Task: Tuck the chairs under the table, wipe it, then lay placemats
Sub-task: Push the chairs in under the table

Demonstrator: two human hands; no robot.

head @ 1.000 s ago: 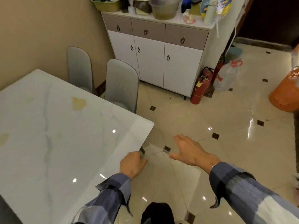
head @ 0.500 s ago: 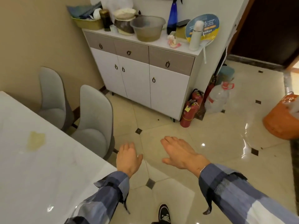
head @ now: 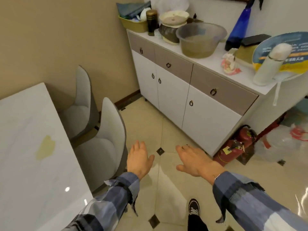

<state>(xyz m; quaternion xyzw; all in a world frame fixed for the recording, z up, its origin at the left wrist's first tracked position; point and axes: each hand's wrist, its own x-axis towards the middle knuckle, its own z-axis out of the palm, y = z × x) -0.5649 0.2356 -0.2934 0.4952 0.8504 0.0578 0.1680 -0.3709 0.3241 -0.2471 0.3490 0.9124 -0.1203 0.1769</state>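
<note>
Both hands, left hand (head: 139, 158) and right hand (head: 194, 160), now nearer the chair (head: 106, 139).

The table (head: 25, 147) is finished in a glossy, smooth, marble-look white surface on which lamp reflections are seen. The two chairs (head: 106, 130) are covered in matt grey cloth with a darker outer shell. The floor (head: 150, 124) is laid with polished cream tiles. The cabinet (head: 196, 104) is faced with smooth matt white and grey-brown panels and fitted with metal ring pulls (head: 213, 91). A translucent plastic basin (head: 200, 40) is noted on it. The sleeves (head: 250, 202) are of soft checked cloth.
</note>
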